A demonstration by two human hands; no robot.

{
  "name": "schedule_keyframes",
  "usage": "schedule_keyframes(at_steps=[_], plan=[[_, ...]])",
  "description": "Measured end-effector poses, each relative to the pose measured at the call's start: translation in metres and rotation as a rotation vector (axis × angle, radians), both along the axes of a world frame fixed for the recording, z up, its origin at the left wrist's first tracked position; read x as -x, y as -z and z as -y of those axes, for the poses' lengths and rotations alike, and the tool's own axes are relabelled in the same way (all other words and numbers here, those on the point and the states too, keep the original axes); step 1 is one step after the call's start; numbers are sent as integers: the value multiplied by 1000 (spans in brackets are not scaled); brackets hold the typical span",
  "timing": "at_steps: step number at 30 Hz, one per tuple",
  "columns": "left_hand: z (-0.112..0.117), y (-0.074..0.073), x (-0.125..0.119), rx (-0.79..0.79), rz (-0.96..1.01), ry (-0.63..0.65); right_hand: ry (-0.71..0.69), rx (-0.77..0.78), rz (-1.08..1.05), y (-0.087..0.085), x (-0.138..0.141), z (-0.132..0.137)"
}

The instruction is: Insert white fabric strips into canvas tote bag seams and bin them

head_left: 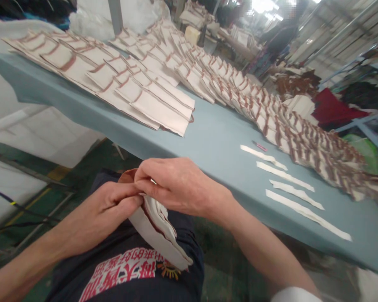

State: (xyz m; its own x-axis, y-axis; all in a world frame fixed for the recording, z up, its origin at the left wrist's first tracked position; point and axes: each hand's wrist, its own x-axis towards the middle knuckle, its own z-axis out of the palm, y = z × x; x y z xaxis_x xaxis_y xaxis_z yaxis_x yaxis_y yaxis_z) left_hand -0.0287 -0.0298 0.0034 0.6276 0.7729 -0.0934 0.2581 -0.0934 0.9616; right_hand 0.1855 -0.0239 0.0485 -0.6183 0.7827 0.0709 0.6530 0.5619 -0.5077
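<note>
Close to my body, both hands meet on a folded bundle of cream cloth pieces (159, 237) with brown edging. My left hand (113, 207) pinches it near the top, thumb over the cloth. Fingers curled, my right hand (173, 182) closes on the same upper end, right beside the left fingertips. A bit of brown material (127, 175) shows behind the fingers. The lower end of the bundle hangs down in front of the dark printed apron (122, 272). What lies between the fingertips is partly hidden.
A blue-covered table (214, 138) runs across in front. Overlapping cream pieces with brown edges (157, 100) lie on its left, and a long row of more (271, 113) along its far side. Several cream strips (305, 214) and small pink-handled snips (260, 146) lie at right. A person (271, 42) stands beyond.
</note>
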Motion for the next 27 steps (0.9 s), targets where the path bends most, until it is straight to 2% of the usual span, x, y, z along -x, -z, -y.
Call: schedule_keyframes(at_steps=[4, 6, 8, 12, 16, 18, 20, 23, 27], plan=[[4, 4, 9, -39, -1, -144, 211, 119, -303, 14, -10, 20], [5, 7, 12, -60, -15, -228, 282, 127, -304, 29, -12, 36], [5, 11, 13, -102, -11, -230, 288, 110, -271, 48, -10, 50], [1, 21, 13, -127, -35, -239, 304, -62, -207, 84, 1, 65], [-2, 26, 8, -94, -38, -320, 429, -322, -232, 106, 14, 67], [-2, 29, 2, -9, -13, -403, 463, -446, -238, 113, 20, 69], [-2, 33, -5, 165, 45, -470, 467, -515, -229, 121, 25, 72], [1, 42, -17, 404, 134, -502, 481, -522, -190, 136, 29, 77], [5, 57, -30, 507, 186, -624, 518, -511, -181, 159, 32, 80]])
